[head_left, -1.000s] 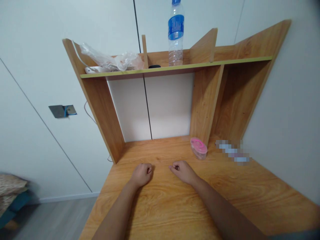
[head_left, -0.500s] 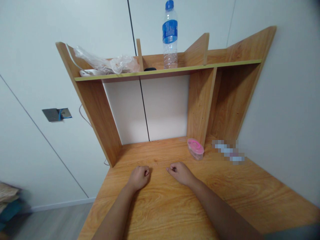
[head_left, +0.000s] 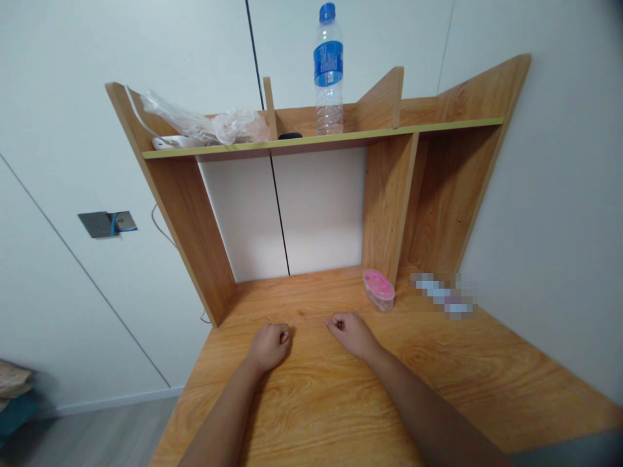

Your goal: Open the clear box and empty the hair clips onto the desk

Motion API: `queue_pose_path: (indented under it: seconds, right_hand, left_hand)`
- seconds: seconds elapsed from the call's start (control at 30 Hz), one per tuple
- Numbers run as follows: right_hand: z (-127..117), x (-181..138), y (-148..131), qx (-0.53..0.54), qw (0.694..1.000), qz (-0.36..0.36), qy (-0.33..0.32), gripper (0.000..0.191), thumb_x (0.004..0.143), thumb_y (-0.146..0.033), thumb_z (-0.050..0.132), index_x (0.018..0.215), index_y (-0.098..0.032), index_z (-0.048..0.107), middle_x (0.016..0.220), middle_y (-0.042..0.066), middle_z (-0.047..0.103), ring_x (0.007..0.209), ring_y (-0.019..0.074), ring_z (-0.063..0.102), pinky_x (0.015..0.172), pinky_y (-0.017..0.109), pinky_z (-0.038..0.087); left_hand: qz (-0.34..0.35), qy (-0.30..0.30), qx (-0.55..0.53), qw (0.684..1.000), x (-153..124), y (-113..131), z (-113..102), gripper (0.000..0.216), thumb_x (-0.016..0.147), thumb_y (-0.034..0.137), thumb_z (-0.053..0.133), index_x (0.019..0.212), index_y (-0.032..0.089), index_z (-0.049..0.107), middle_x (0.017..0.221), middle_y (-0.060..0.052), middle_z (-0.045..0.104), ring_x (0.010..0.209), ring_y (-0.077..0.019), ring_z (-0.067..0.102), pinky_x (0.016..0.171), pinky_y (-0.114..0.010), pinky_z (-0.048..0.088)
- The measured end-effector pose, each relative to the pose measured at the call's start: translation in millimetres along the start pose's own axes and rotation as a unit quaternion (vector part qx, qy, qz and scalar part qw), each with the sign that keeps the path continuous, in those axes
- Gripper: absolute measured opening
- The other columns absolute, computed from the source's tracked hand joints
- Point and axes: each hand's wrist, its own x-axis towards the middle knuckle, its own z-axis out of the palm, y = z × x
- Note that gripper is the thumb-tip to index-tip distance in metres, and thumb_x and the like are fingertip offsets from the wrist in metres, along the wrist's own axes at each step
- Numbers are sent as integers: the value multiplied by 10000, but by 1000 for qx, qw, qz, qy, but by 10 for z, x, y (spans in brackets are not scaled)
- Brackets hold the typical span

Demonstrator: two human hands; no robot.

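My left hand (head_left: 268,347) rests on the wooden desk (head_left: 321,415) as a fist, with nothing showing in it. A short gap away, my right hand (head_left: 354,334) also lies curled shut on the desk, its thumb side turned up and no object visible in it. Nearest to the right hand is a small clear plastic box with a pink lid (head_left: 378,289), standing beyond it against the shelf upright. The two hands do not touch each other or the box.
Behind the hands rises a wooden shelf unit (head_left: 341,137). It carries a plastic bottle with a blue cap (head_left: 328,84), a crumpled clear plastic bag (head_left: 233,124) and a small black item (head_left: 291,135). A blurred-out item (head_left: 442,295) lies at the desk's back right, near the wall.
The view has shifted slightly, so the shelf and bottle appear a little further left. Both fists keep their places on the desk.
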Motion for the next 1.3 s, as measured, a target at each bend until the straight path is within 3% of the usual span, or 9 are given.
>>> queue_pose_path:
  seconds: [0.17,0.3,0.4,0.5,0.73,1.0,1.17,1.3]
  right_hand:
    - [-130,70,-13,-11,993,8,114,349,946,-394,487,656,-210,546,694,12,576,693,180,549,665,275,396]
    - [-275,90,-35,-43,960,5,276,165,885,-337,557,898,-209,660,950,73,618,985,262,572,922,399,418]
    - [-349,86,-40,-92,919,61,379,300,832,-307,594,1109,-223,671,1191,121,561,1180,324,497,1019,506,349]
    - [-389,94,3,-109,888,119,430,468,803,-280,600,1270,-246,612,1380,149,446,1287,362,417,1038,544,317]
    - [-388,175,304,-122,856,215,455,551,786,-282,617,1335,-249,575,1433,168,372,1325,392,372,1050,548,309]
    - [-366,218,531,-58,853,308,418,499,783,-426,657,1272,-328,629,1319,138,459,1228,396,433,988,563,358]
    - [-385,198,625,-21,862,292,414,488,774,-453,670,1237,-300,672,1250,143,522,1174,387,477,981,559,379]
    - [-359,201,673,0,884,214,417,450,778,-400,659,1184,-212,707,1173,147,573,1124,338,527,1012,510,405]
  left_hand:
    - [4,5,-1,1000,2,-6,14,230,780,133,488,599,207,365,561,31,432,555,-128,404,565,-276,209]
    - [10,6,-3,1000,0,-3,9,232,780,130,486,598,208,364,562,31,438,553,-129,407,565,-277,209]
    - [13,8,-3,1000,-2,-3,5,233,782,131,486,598,208,364,560,32,435,549,-130,402,565,-277,206]
    - [13,10,-3,1000,-3,-10,10,229,774,122,485,600,207,363,559,33,437,551,-130,402,566,-276,202]
    - [15,12,-3,1000,-6,-22,20,225,784,127,484,606,207,372,561,34,445,552,-130,415,561,-271,197]
    - [13,12,-5,1000,-5,-11,13,230,786,127,494,599,208,386,562,33,446,555,-132,417,562,-271,202]
    - [11,10,-9,1000,-4,-4,6,242,798,144,501,591,209,393,550,37,424,535,-131,386,555,-278,193]
    - [9,13,-13,1000,0,-12,10,239,786,140,508,589,208,391,547,37,426,536,-130,393,556,-276,194]
